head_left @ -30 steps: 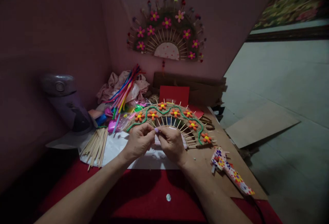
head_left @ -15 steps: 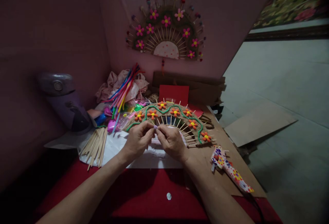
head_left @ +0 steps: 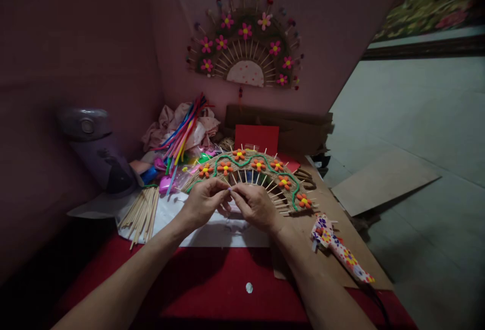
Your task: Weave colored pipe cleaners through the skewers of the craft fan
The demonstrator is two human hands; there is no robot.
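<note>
A tiny purple lump, seemingly modelling clay [head_left: 229, 189], is pinched between the fingertips of both hands. My left hand [head_left: 201, 203] is closed, thumb and fingers meeting at the lump. From the other side my right hand [head_left: 254, 205] pinches it too, fingers curled. Just behind them lies a half-round twine-wrapped fan [head_left: 242, 162] with thin sticks, a wavy green strip and orange flowers with yellow centres. The hands cover part of its lower left. Beneath them a white sheet [head_left: 212, 239] lies on the red tablecloth [head_left: 197, 279].
Wooden sticks [head_left: 142, 214] and a tumbler [head_left: 98, 153] stand left. Colourful pipe cleaners [head_left: 185, 128] lie on cloth behind. A flower-patterned glue gun [head_left: 343, 251] with a cord rests on cardboard [head_left: 303, 259] at right. A similar pink-flowered fan [head_left: 245, 42] hangs at the back.
The purple lump now shows less between the fingertips. My left hand's lower fingers have shifted slightly; both hands otherwise stay in nearly the same place.
</note>
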